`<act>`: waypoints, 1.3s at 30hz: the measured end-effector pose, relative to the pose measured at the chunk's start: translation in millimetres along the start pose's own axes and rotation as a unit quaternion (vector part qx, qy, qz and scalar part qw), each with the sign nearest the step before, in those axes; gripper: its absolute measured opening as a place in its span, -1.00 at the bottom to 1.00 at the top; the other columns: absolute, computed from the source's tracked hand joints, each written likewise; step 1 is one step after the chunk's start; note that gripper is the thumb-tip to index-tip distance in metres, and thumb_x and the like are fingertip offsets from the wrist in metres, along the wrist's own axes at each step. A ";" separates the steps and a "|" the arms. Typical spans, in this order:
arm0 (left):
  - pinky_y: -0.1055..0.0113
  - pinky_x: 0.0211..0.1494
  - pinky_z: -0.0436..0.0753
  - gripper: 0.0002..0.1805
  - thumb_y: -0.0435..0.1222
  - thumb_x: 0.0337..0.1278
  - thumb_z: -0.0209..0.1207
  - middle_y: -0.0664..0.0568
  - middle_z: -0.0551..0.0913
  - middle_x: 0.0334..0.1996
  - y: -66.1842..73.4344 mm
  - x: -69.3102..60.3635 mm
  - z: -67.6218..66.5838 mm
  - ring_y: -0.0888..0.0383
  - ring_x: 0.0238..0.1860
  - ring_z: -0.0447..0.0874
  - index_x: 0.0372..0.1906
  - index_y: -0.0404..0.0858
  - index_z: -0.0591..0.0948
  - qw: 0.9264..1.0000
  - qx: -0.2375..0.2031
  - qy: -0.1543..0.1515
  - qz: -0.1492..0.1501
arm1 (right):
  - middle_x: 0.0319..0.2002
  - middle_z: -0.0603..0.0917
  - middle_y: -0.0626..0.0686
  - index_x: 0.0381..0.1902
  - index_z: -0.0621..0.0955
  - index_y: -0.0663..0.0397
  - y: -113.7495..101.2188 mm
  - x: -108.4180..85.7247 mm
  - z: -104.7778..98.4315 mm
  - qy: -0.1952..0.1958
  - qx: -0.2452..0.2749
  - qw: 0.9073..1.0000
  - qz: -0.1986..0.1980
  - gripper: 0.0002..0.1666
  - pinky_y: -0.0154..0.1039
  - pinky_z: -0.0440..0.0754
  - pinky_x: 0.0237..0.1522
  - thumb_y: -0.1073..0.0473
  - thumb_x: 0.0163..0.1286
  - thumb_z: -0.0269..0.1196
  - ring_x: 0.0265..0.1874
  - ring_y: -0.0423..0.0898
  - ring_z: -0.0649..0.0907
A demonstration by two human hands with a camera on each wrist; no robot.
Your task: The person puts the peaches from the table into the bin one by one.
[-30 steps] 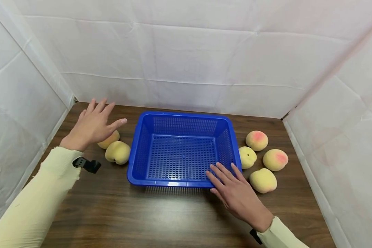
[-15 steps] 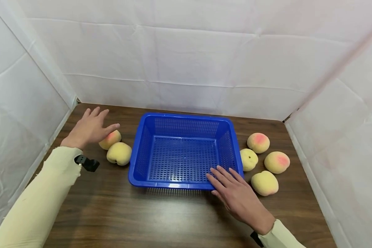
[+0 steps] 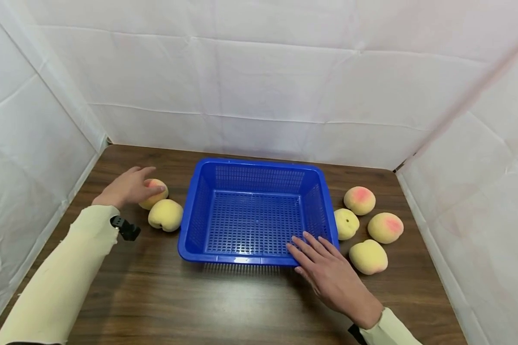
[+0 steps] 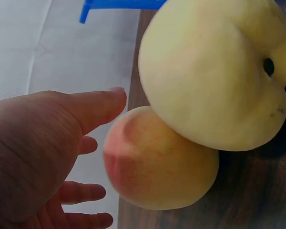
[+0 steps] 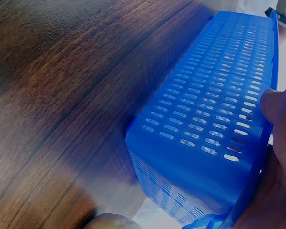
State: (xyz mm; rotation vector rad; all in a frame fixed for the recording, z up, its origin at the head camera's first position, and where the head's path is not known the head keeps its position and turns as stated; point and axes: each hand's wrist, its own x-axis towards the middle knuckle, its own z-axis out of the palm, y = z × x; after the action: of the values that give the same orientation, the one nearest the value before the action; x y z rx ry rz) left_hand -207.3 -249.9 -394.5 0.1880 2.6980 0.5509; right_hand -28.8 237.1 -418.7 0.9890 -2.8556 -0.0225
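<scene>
My left hand [image 3: 131,188] is beside a peach [image 3: 156,194] with a pink blush, left of the blue plastic basket [image 3: 254,259]. In the left wrist view, the thumb [image 4: 97,107] and loosely bent fingers [image 4: 86,192] reach toward that peach [image 4: 167,162] without visibly closing round it. A yellower peach [image 3: 166,215] sits against it, nearer the basket. My right hand [image 3: 336,278] rests on the basket's near right corner, fingers extended over the rim. In the right wrist view its thumb [image 5: 271,106] touches the outer wall just under the rim.
Right of the basket lie several more peaches, including one by its wall [image 3: 346,224] and one near the right hand [image 3: 368,257]. The brown wooden table [image 3: 224,306] meets white cloth walls [image 3: 259,86] at the back and sides.
My left hand has come down from above the blushed peach to beside it, its fingers drawing in. The right hand stays on the basket's corner.
</scene>
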 end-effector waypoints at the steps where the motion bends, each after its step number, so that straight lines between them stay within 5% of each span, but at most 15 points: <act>1: -0.50 0.48 0.22 -0.10 0.08 0.50 0.09 -0.61 0.01 0.56 -0.4 1.5 1.5 -0.59 0.54 0.04 0.64 -0.37 0.10 1.000 -0.001 -0.002 0.002 | 0.52 0.49 -0.02 0.52 0.46 -0.16 -0.1 -0.4 -0.2 -0.001 0.000 1.000 0.001 -0.41 0.11 0.38 0.54 -0.09 0.63 0.10 0.55 0.06 0.43; 16: -0.37 0.40 0.44 -0.07 0.15 0.41 0.17 -0.50 0.44 0.41 -2.7 11.4 15.9 -0.47 0.44 0.37 0.60 -0.36 0.22 0.999 -0.019 -0.018 0.030 | 0.50 0.51 -0.03 0.54 0.44 -0.19 -2.0 -1.6 0.5 -0.008 0.005 1.000 0.002 -0.40 0.14 0.40 0.53 -0.07 0.61 0.14 0.57 0.07 0.40; 39: -0.17 0.15 0.64 -0.16 0.08 0.32 0.25 -0.48 0.57 0.29 -4.7 24.2 18.4 -0.28 0.20 0.62 0.48 -0.40 0.40 1.000 0.000 -0.007 0.021 | 0.48 0.54 -0.02 0.53 0.46 -0.16 -2.1 -1.0 0.2 0.001 0.002 1.000 -0.001 -0.41 0.16 0.41 0.52 -0.06 0.61 0.14 0.56 0.09 0.41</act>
State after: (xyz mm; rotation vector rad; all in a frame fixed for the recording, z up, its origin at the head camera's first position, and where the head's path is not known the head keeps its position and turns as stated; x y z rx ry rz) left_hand -222.6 -242.8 -420.3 0.2481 2.6856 0.5588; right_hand -26.8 236.0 -419.1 0.9928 -2.8534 -0.0169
